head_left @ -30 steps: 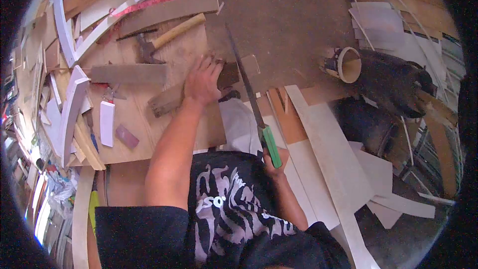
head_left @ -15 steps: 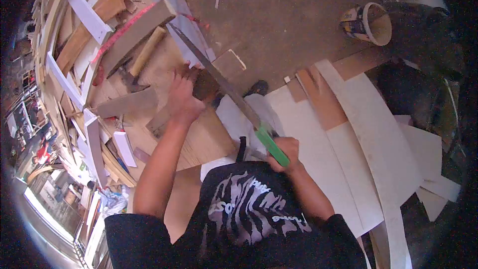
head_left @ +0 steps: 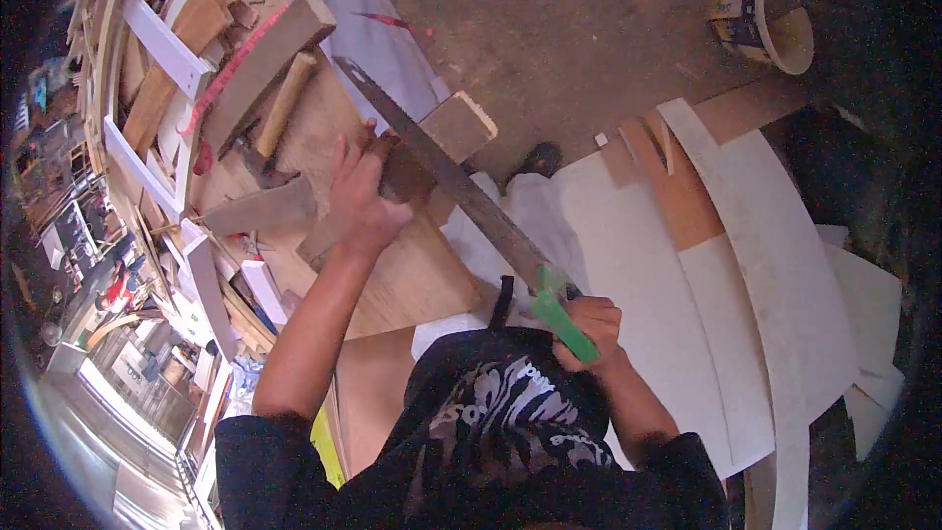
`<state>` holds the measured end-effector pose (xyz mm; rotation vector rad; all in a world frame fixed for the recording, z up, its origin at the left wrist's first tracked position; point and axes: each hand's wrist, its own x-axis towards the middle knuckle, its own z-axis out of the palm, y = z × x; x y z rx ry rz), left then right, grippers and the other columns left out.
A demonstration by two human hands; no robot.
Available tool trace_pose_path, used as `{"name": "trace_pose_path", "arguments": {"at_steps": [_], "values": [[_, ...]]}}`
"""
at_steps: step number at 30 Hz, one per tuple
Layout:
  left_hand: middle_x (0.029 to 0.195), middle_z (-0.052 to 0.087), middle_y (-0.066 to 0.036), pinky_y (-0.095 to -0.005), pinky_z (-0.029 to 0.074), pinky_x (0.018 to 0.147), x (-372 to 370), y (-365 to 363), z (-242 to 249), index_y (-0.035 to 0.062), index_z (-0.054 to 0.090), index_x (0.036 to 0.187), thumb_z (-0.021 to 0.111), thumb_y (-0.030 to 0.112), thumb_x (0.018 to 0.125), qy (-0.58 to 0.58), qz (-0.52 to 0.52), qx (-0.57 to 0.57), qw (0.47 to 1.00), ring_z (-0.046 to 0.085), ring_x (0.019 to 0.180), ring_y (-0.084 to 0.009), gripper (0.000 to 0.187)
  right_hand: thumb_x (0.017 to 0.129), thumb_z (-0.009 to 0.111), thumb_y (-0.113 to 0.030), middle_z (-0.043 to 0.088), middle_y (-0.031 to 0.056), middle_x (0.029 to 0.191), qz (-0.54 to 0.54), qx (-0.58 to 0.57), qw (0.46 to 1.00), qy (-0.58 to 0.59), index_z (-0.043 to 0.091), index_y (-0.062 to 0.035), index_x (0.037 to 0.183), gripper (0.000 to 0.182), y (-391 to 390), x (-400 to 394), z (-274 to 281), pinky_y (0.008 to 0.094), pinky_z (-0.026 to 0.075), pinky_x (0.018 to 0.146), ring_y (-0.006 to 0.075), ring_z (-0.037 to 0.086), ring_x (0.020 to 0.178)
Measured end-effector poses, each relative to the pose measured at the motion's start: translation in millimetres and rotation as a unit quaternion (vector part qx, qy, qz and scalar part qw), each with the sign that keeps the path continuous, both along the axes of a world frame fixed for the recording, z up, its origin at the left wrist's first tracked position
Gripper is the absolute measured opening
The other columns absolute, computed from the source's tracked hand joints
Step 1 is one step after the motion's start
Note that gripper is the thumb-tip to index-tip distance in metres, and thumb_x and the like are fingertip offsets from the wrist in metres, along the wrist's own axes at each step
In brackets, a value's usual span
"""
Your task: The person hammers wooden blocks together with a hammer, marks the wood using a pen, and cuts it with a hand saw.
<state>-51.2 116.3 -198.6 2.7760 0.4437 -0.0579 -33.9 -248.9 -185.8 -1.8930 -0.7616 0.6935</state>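
My right hand (head_left: 592,331) is wrapped round the green handle (head_left: 566,324) of a handsaw. The long saw blade (head_left: 456,182) slants up and left across a wooden block (head_left: 456,134) that sticks out past the workbench edge. My left hand (head_left: 365,194) presses on the near part of this block, its fingers spread over the wood. Left of that hand, a hammer with a wooden handle (head_left: 287,106) and a short flat board (head_left: 260,206) lie on the plywood bench top (head_left: 412,280).
A thick plank (head_left: 270,64) with a red strip lies on the bench, beside a pile of offcuts (head_left: 162,44). White sheets (head_left: 638,236) and a curved strip (head_left: 746,236) lie to the right. A bucket (head_left: 763,27) stands on the floor at the upper right.
The saw and my right hand have moved down and slightly right, drawn back toward my body. My left hand stays on the block. The whole view has shifted a little.
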Motion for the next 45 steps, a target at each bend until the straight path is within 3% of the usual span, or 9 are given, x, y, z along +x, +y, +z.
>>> {"name": "trace_pose_path", "arguments": {"at_steps": [12, 17, 21, 24, 26, 33, 39, 41, 45], "values": [[0.124, 0.063, -0.024, -0.0465, 0.043, 0.109, 5, -6, 5, 0.0025, 0.066, 0.113, 0.089, 0.023, 0.054, -0.029, 0.061, -0.071, 0.995, 0.057, 0.122, -0.0411, 0.066, 0.060, 0.079, -0.028, 0.060, 0.0065, 0.060, -0.063, 0.143, 0.987, -0.033, 0.059, -0.0120, 0.063, 0.026, 5, -21, -9, 0.0380, 0.052, 0.048, 0.0253, 0.062, 0.051], [0.126, 0.064, -0.021, -0.0484, 0.044, 0.108, -10, 4, -8, 0.0053, 0.067, 0.115, 0.089, 0.023, 0.054, -0.001, 0.036, -0.059, 0.998, 0.056, 0.124, -0.0398, 0.067, 0.060, 0.060, -0.006, 0.043, 0.0034, 0.050, -0.113, 0.232, 0.965, -0.043, 0.050, -0.0064, 0.055, 0.012, 51, -15, -10, 0.0322, 0.042, 0.040, 0.0195, 0.047, 0.038], [0.125, 0.066, -0.015, -0.0492, 0.043, 0.110, 0, -2, -3, 0.0088, 0.067, 0.118, 0.089, 0.025, 0.054, -0.017, 0.052, -0.034, 0.998, 0.056, 0.125, -0.0372, 0.069, 0.060, 0.058, -0.006, 0.044, 0.0038, 0.049, -0.031, -0.024, 0.999, -0.028, 0.050, -0.0060, 0.055, 0.010, 41, -18, -6, 0.0321, 0.042, 0.040, 0.0203, 0.048, 0.038], [0.123, 0.068, -0.012, -0.0490, 0.040, 0.113, 2, -2, -4, 0.0119, 0.066, 0.122, 0.089, 0.028, 0.054, -0.068, 0.031, -0.056, 0.996, 0.056, 0.127, -0.0343, 0.074, 0.058, 0.056, -0.006, 0.046, 0.0049, 0.049, 0.000, -0.001, 1.000, -0.016, 0.050, -0.0054, 0.055, 0.007, 54, 4, -7, 0.0323, 0.044, 0.041, 0.0216, 0.050, 0.039], [0.123, 0.068, -0.012, -0.0495, 0.039, 0.113, -2, -5, -3, 0.0126, 0.065, 0.124, 0.089, 0.028, 0.055, -0.057, 0.051, -0.053, 0.996, 0.056, 0.127, -0.0331, 0.075, 0.059, 0.057, -0.009, 0.049, 0.0058, 0.050, -0.085, 0.176, 0.980, -0.038, 0.051, -0.0053, 0.055, 0.008, 82, 18, -3, 0.0325, 0.046, 0.042, 0.0226, 0.052, 0.040], [0.121, 0.069, -0.007, -0.0519, 0.036, 0.115, -1, 4, 0, 0.0166, 0.065, 0.126, 0.090, 0.027, 0.055, -0.085, 0.013, -0.077, 0.993, 0.056, 0.128, -0.0283, 0.076, 0.069, 0.060, -0.014, 0.050, 0.0046, 0.048, -0.074, 0.127, 0.987, -0.057, 0.050, -0.0043, 0.055, 0.020, 78, 15, -8, 0.0310, 0.045, 0.042, 0.0205, 0.052, 0.040], [0.117, 0.070, -0.004, -0.0495, 0.037, 0.115, -9, 1, -5, 0.0177, 0.065, 0.126, 0.090, 0.026, 0.055, -0.073, 0.049, -0.094, 0.992, 0.061, 0.120, -0.0253, 0.075, 0.087, 0.061, -0.042, 0.056, 0.0048, 0.051, -0.132, 0.108, 0.983, -0.071, 0.049, -0.0054, 0.056, 0.050, 76, 1, -11, 0.0294, 0.046, 0.045, 0.0183, 0.055, 0.043], [0.117, 0.070, -0.004, -0.0490, 0.037, 0.115, -8, 1, -4, 0.0175, 0.066, 0.125, 0.090, 0.026, 0.055, -0.092, 0.053, -0.093, 0.990, 0.062, 0.118, -0.0250, 0.074, 0.068, 0.070, -0.020, 0.067, 0.0092, 0.065, -0.117, 0.104, 0.987, -0.032, 0.065, -0.0088, 0.070, 0.012, 71, 3, -6, 0.0384, 0.055, 0.056, 0.0294, 0.068, 0.058], [0.115, 0.071, -0.005, -0.0482, 0.037, 0.116, -8, 4, -6, 0.0161, 0.066, 0.124, 0.089, 0.028, 0.056, -0.113, 0.034, -0.083, 0.990, 0.062, 0.117, -0.0249, 0.073, 0.073, 0.070, -0.021, 0.067, 0.0089, 0.065, -0.110, 0.000, 0.991, -0.081, 0.067, -0.0106, 0.069, 0.012, 74, 2, 9, 0.0389, 0.053, 0.055, 0.0295, 0.067, 0.058]]}}
